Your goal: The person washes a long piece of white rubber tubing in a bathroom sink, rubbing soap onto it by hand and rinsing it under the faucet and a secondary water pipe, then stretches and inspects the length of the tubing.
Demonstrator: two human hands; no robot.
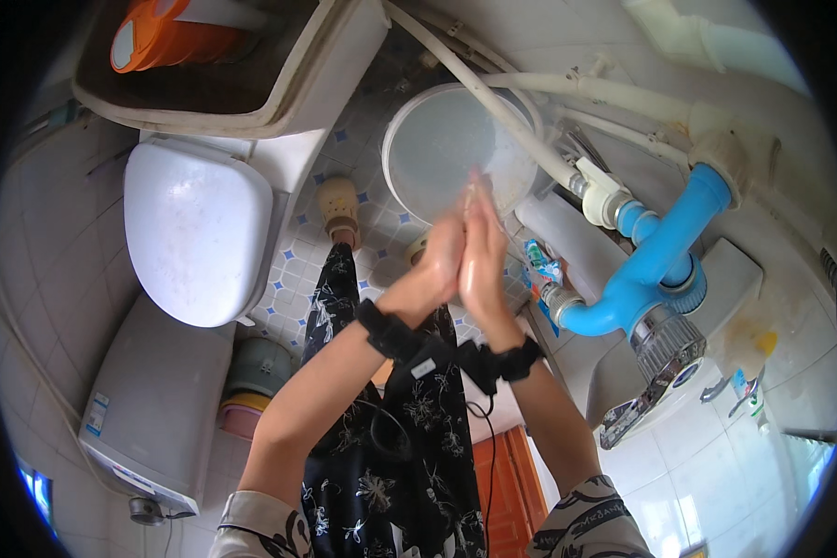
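My left hand and my right hand are pressed together palm to palm, with their fingers pointing away from me. The skin looks wet, and the fingertips are blurred. Whether anything lies between the palms is hidden. Beyond and below the fingers stands a round white bucket holding cloudy water. Both wrists wear black bands, and a thin dark cable hangs from the right one.
At left are a white toilet lid, a grey-white appliance and stacked basins. On the right, blue pipe fittings and a pale hose reach close to the bucket. An orange container sits in a basin at upper left.
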